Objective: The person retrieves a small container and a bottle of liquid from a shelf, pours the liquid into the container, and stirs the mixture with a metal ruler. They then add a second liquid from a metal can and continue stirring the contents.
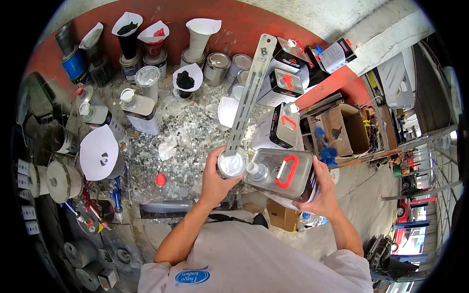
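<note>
My left hand [215,177] is wrapped round a mixing cup [231,169] with pale, whitish content. A long slotted metal ruler [250,93] stands in the cup and slants up and away. In my right hand [322,198] is a rectangular metal can [305,168] with a red handle, gripped by its right side. The can's clear spout [257,171] points left at the cup's rim; whether liquid flows from it I cannot tell. Just beyond, another metal can [287,128] with a white cap and red handle stands on the bench.
Several more cans [282,84] line the bench's right side. Paint tins [216,67] and paper-topped cups [185,83] stand along the red wall. White-capped cans [140,113] sit at left, near a paper-covered pot [100,154]. A red cap [160,179] and crumpled tissue [168,147] lie on the paint-spattered bench [181,119].
</note>
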Available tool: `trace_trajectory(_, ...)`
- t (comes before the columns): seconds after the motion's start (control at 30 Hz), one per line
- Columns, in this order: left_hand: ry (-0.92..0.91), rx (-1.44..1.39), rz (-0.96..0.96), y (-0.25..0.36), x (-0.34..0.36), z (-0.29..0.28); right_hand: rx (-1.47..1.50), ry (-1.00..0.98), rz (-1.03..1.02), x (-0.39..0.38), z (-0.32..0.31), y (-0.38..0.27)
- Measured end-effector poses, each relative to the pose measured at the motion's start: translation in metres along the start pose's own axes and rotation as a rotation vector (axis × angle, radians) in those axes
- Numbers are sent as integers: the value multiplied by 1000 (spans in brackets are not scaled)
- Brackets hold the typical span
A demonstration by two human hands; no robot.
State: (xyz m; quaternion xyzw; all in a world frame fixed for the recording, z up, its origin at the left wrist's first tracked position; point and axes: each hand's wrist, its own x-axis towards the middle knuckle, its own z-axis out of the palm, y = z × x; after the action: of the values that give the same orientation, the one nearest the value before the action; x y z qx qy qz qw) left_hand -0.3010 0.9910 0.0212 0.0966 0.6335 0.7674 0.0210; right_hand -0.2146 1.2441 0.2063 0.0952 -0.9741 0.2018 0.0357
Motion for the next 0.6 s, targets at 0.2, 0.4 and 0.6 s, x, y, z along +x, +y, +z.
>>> trace_trajectory(0.2, 20, -10, 0, -5, -1, 0, 1, -56, 19, 11, -4, -6)
trace_trajectory(0.4, 25, -58, -47, -6, -3, 2, -21, -95, 35, 17, -9, -14)
trace_trajectory(0.6, 10, -19, -31, -6, 0, 1, -36, -111, 29, 23, -12, -18)
